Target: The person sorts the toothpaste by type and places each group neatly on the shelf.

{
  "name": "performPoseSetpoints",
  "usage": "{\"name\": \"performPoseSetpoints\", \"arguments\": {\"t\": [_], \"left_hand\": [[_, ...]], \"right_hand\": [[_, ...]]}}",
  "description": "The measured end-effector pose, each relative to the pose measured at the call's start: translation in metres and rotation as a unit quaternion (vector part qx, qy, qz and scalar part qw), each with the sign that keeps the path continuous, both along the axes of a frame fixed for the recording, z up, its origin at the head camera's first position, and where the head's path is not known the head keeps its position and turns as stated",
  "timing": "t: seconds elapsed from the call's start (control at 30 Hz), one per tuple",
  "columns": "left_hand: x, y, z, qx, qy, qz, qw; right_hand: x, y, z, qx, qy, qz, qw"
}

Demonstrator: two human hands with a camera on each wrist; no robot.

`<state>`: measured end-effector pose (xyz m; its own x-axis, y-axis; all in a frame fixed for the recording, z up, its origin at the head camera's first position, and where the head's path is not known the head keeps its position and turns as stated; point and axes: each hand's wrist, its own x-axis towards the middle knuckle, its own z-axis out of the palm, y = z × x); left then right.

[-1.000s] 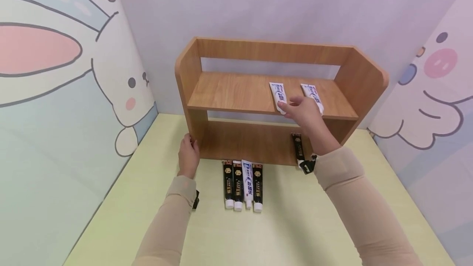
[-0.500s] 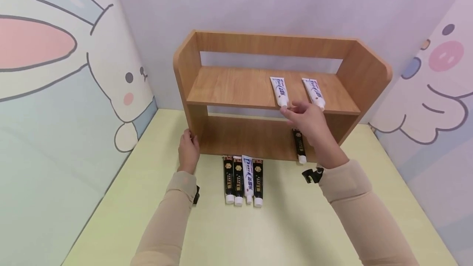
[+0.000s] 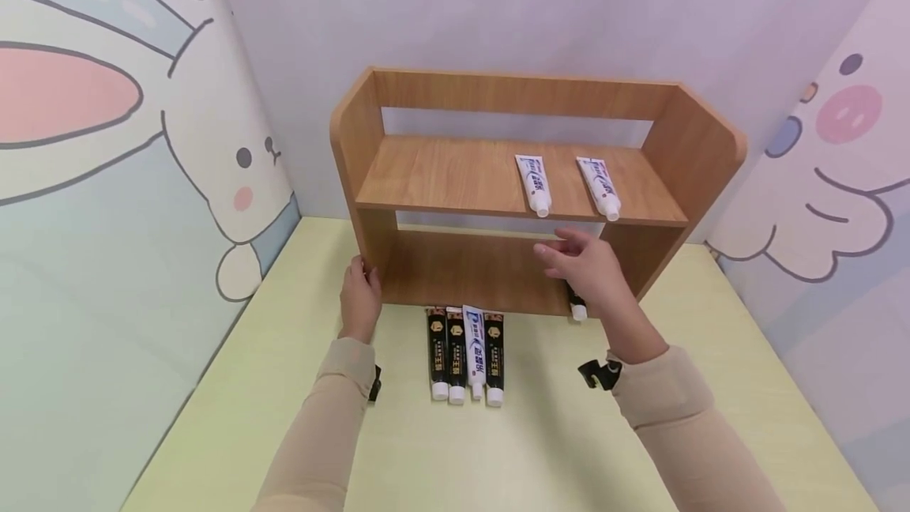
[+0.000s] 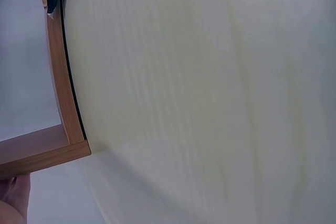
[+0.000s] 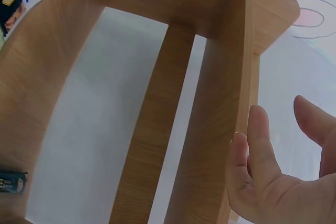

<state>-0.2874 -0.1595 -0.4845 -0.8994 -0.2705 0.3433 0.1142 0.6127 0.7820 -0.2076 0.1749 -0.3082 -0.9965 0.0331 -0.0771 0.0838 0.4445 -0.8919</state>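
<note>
Above the right hand (image 3: 586, 267): upper board of a two-tier wooden shelf (image 3: 441, 172), flat, wood-grained, side panels rounded at the upper front corners. Tubes are flat at the tail, with round white caps. Bench (image 3: 540, 449) below the hand: smooth, pale yellowish.

Upper board's front edge runs just above the right hand; an open-fronted gap between the two boards extends to its left. Left hand (image 3: 360, 303) grips the front edge of the shelf's left panel.

Right hand: fingers loosely bent, thumb apart from them. Left white tube (image 3: 535, 186) lies up and left of it, right white tube (image 3: 599, 190) directly above; both rest caps-forward, apart from the hand. Black tube (image 3: 578, 309) on the lower board, partly hidden behind the hand. Lower left of it, on the bench: row of three black tubes (image 3: 438, 350) and one printed white tube (image 3: 475, 354).
</note>
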Motion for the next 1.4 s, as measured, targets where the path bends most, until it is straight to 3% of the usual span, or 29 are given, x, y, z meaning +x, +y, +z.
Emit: {"name": "performPoseSetpoints", "arguments": {"t": [0.6, 0.83, 1.4], "left_hand": [[0.0, -0.004, 0.0, -0.005, 0.01, 0.001, 0.9999], [-0.002, -0.003, 0.002, -0.003, 0.011, 0.001, 0.9999], [0.0, -0.002, -0.003, -0.004, 0.004, -0.005, 1.0]], "right_hand": [[0.011, -0.017, -0.039, -0.002, -0.029, -0.002, 1.0], [0.013, -0.021, -0.048, -0.008, -0.026, 0.001, 1.0], [0.023, -0.036, -0.092, -0.018, -0.01, -0.01, 1.0]]}}
